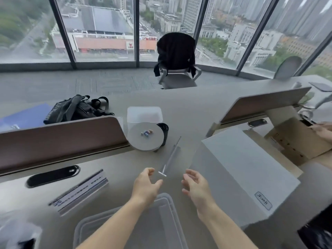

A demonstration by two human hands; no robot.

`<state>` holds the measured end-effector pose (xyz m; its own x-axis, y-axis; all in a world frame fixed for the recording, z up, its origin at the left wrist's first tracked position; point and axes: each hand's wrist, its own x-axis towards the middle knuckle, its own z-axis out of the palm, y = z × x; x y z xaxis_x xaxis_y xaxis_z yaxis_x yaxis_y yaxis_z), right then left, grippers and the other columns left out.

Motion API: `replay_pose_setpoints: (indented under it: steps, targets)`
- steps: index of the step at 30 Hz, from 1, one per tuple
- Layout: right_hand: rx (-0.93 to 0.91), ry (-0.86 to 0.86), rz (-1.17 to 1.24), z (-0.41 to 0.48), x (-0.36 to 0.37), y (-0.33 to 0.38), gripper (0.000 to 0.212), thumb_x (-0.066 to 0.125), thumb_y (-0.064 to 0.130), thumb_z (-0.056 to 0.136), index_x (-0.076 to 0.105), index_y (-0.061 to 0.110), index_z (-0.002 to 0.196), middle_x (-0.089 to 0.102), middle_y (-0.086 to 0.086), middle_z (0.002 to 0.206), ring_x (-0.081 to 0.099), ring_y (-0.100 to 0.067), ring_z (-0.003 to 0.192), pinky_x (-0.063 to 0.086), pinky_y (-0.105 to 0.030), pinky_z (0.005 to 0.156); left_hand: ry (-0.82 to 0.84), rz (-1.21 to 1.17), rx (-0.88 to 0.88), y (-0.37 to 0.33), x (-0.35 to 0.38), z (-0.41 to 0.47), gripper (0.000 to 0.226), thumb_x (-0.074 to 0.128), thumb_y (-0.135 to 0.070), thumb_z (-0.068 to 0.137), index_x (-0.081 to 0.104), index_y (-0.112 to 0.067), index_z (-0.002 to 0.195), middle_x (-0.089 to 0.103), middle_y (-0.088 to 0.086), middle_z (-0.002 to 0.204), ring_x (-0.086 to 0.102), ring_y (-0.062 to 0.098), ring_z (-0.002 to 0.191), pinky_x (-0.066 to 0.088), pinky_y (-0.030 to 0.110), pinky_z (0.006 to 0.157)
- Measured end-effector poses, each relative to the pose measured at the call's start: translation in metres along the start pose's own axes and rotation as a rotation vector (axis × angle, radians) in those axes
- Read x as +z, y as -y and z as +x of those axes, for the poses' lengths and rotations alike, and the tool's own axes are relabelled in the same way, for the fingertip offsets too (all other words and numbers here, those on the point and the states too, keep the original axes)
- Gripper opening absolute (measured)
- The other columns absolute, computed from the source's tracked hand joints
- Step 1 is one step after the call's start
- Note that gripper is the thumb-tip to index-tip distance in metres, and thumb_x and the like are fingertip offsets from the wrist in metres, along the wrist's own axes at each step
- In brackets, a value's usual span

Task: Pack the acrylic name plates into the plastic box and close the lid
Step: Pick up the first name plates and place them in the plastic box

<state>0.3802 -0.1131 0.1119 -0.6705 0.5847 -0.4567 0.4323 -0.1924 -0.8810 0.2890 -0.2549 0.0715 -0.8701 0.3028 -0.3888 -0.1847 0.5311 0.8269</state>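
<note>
A clear acrylic name plate stands on edge on the grey desk, seen end-on, just beyond my hands. My left hand and my right hand hover either side of its near end, fingers apart, holding nothing. Another name plate with a printed insert lies on the desk to the left. The clear plastic box sits open at the near edge, partly under my forearms. A large frosted lid leans at the right.
A round white dish with small coloured items, a black cup and a clear container stand ahead. A desk divider runs left, a cardboard box sits right, a black bag lies far left.
</note>
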Motion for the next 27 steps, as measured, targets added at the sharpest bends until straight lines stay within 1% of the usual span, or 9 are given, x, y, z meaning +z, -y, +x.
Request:
replay_pose_setpoints:
  steps: [5,10,12,15,17,19,21,24,27]
  targets:
    - [0.033,0.035,0.003,0.095,0.020,-0.022,0.040,0.049,0.018,0.103,0.047,0.022,0.143,0.052,0.000,0.143,0.049,-0.013,0.127,0.038,-0.040,0.116,0.000,0.040,-0.093,0.020,0.042,0.076,0.074,0.080,-0.030,0.084,0.046,-0.015,0.148,0.054,0.007,0.147,0.050,0.022,0.138,0.044,0.041,0.112]
    - [0.059,0.039,0.015,0.188,0.045,-0.052,0.052,0.039,0.021,0.106,0.028,0.021,0.157,0.034,0.000,0.161,0.032,-0.016,0.148,0.026,-0.025,0.108,-0.016,0.008,-0.088,0.048,0.099,0.144,0.076,0.079,-0.027,0.086,0.044,-0.018,0.152,0.050,0.000,0.154,0.046,0.019,0.142,0.040,0.030,0.112]
    - [0.060,0.024,0.017,0.217,0.052,-0.063,0.054,0.038,0.024,0.107,0.024,0.022,0.158,0.029,0.001,0.163,0.029,-0.017,0.150,0.025,-0.029,0.113,-0.061,0.041,-0.069,0.057,0.114,0.162,0.060,0.076,-0.032,0.088,0.055,-0.025,0.144,0.061,-0.003,0.143,0.056,0.018,0.134,0.046,0.028,0.104]
    - [0.025,-0.050,0.058,0.249,0.058,-0.075,0.055,0.038,0.023,0.107,0.020,0.020,0.159,0.027,0.000,0.165,0.028,-0.017,0.150,0.024,-0.031,0.116,-0.200,0.064,0.006,0.064,0.120,0.178,0.019,0.066,-0.038,0.094,0.075,-0.026,0.104,0.078,-0.006,0.096,0.071,0.016,0.091,0.048,0.022,0.070]
    - [0.014,-0.105,0.076,0.263,0.061,-0.079,0.056,0.039,0.023,0.106,0.019,0.021,0.159,0.028,0.001,0.164,0.028,-0.017,0.150,0.024,-0.029,0.115,-0.295,0.055,0.026,0.070,0.111,0.184,0.030,0.064,-0.035,0.095,0.064,-0.014,0.074,0.062,-0.004,0.062,0.057,0.016,0.061,0.039,0.026,0.055]
    - [0.016,-0.144,0.073,0.274,0.062,-0.083,0.061,0.042,0.026,0.105,0.014,0.023,0.160,0.021,0.003,0.166,0.025,-0.018,0.151,0.022,-0.032,0.120,-0.353,0.058,-0.005,0.079,0.090,0.191,0.046,0.070,-0.033,0.093,0.042,-0.014,0.061,0.042,-0.001,0.055,0.038,0.018,0.053,0.029,0.036,0.053]
    - [-0.006,-0.161,0.059,0.281,0.063,-0.087,0.065,0.046,0.026,0.104,0.013,0.023,0.160,0.018,0.003,0.167,0.023,-0.017,0.152,0.020,-0.036,0.124,-0.325,-0.008,-0.011,0.087,0.063,0.194,0.048,0.074,-0.030,0.091,0.043,-0.010,0.061,0.044,-0.003,0.056,0.040,0.014,0.054,0.028,0.032,0.054]
    - [-0.110,-0.081,-0.007,0.280,0.064,-0.093,0.051,0.051,0.023,0.103,0.033,0.022,0.151,0.042,0.002,0.154,0.043,-0.016,0.141,0.034,-0.035,0.117,-0.214,-0.110,-0.038,0.091,0.033,0.190,0.037,0.069,-0.013,0.095,0.053,-0.018,0.062,0.052,-0.022,0.040,0.050,-0.008,0.043,0.035,0.006,0.048]
    - [-0.247,-0.027,-0.101,0.270,0.066,-0.096,0.022,0.053,0.018,0.102,0.058,0.013,0.122,0.069,-0.002,0.114,0.065,-0.015,0.105,0.050,-0.028,0.093,-0.095,-0.189,-0.035,0.097,0.019,0.188,0.023,0.068,-0.011,0.096,0.065,-0.021,0.075,0.065,-0.023,0.051,0.062,-0.010,0.053,0.042,0.004,0.061]
